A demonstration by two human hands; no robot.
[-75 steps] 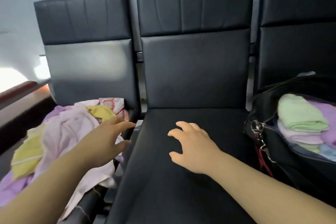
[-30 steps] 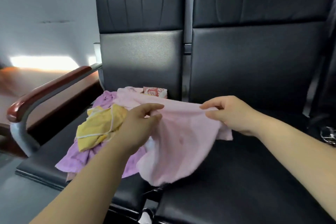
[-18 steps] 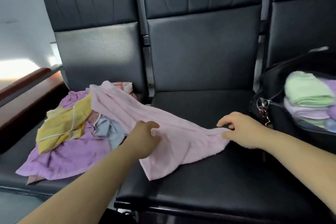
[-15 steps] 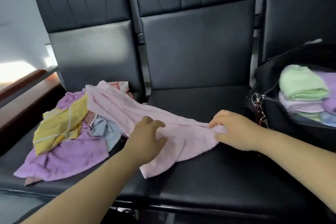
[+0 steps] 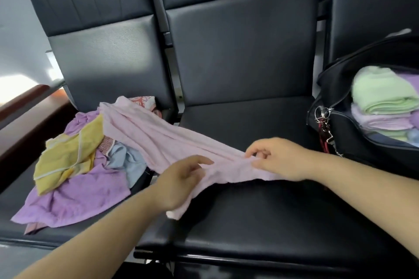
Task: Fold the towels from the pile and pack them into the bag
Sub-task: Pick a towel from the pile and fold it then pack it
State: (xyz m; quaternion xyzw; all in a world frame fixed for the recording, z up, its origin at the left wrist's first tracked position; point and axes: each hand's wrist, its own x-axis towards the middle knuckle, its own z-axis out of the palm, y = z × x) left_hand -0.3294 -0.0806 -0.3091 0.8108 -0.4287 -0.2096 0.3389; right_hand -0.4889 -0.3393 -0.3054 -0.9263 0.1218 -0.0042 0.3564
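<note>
Working across a row of black seats (image 5: 260, 210) — bare cushion lying open along the middle one's near edge and far back. Facing an open black bag (image 5: 353, 133) on the right seat, holding stacked folded towels (image 5: 383, 95). Finding the pile (image 5: 74, 188) heaped on the left seat. Stretching a pink towel (image 5: 172, 142) from pile to middle seat — pinching its bunched right end in the right hand (image 5: 278, 158), gripping its near edge in the left hand (image 5: 181, 181), fingers curled.
</note>
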